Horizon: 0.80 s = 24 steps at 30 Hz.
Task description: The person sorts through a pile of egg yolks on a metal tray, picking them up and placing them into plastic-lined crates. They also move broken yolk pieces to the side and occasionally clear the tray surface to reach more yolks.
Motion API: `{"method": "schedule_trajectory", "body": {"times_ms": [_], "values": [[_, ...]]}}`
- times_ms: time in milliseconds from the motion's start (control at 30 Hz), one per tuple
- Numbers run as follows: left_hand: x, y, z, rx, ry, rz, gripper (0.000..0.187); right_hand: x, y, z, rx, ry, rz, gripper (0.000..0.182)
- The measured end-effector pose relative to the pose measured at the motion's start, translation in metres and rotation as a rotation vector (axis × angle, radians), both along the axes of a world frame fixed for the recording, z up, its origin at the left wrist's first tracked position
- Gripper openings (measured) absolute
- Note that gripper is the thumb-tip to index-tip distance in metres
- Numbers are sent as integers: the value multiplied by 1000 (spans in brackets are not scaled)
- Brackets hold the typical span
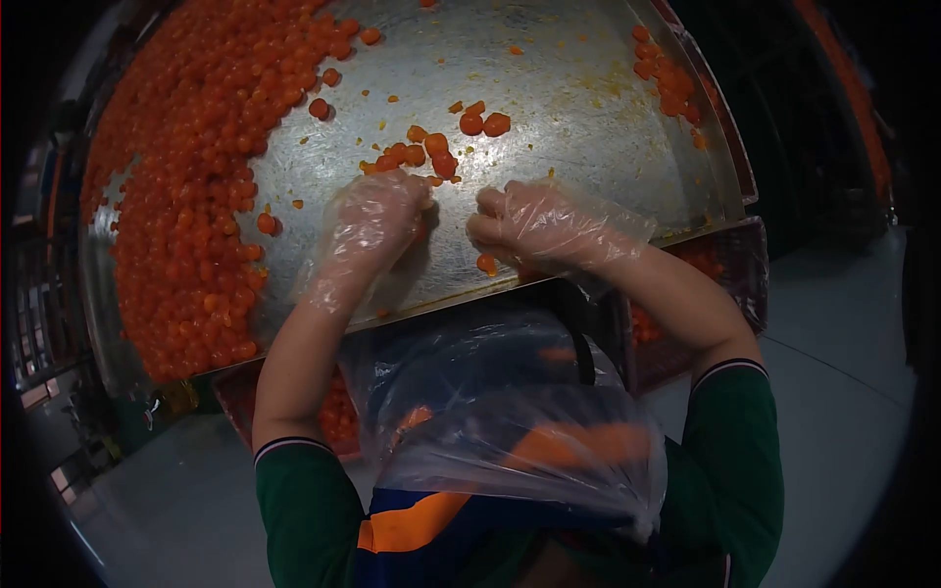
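Observation:
Both hands wear clear plastic gloves over a metal tray (588, 127). My left hand (377, 220) is closed, its fingers curled downward at the near end of a small group of orange egg yolks (436, 145). A patch of orange shows beside its fingers, but whether they grip it is hidden. My right hand (539, 227) is also closed, thumb and fingers curled in; what they hold, if anything, I cannot make out. Below it, near the tray's front edge, lies a single egg yolk (486, 264). Small yellow and orange scraps dot the metal around the group.
A large heap of egg yolks (196, 216) covers the tray's left side. A smaller cluster (671, 83) lies at the far right. Under the front edge stand a crate (750, 265) at right and another crate (240, 402) at left, both with orange contents.

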<state>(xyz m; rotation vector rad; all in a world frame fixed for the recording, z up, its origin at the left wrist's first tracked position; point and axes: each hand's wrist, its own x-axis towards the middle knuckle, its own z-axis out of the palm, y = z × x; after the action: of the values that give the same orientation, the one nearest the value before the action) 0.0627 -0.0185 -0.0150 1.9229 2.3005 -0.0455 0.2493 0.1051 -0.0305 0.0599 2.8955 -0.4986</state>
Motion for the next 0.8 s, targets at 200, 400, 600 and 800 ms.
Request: {"method": "schedule_trajectory", "body": {"times_ms": [200, 400, 600, 800], "values": [[-1, -55, 33, -278, -36, 142, 23, 1, 6, -4, -26, 81, 104, 30], [-9, -62, 9, -387, -171, 235, 25, -18, 33, -16, -1117, -97, -496, 16], [-32, -38, -11, 153, -158, 295, 24, -64, 51, -4, -1306, 165, -1057, 20], [-10, 34, -30, 156, -160, 334, 20, -89, -3, -15, -111, 148, -594, 30]]}}
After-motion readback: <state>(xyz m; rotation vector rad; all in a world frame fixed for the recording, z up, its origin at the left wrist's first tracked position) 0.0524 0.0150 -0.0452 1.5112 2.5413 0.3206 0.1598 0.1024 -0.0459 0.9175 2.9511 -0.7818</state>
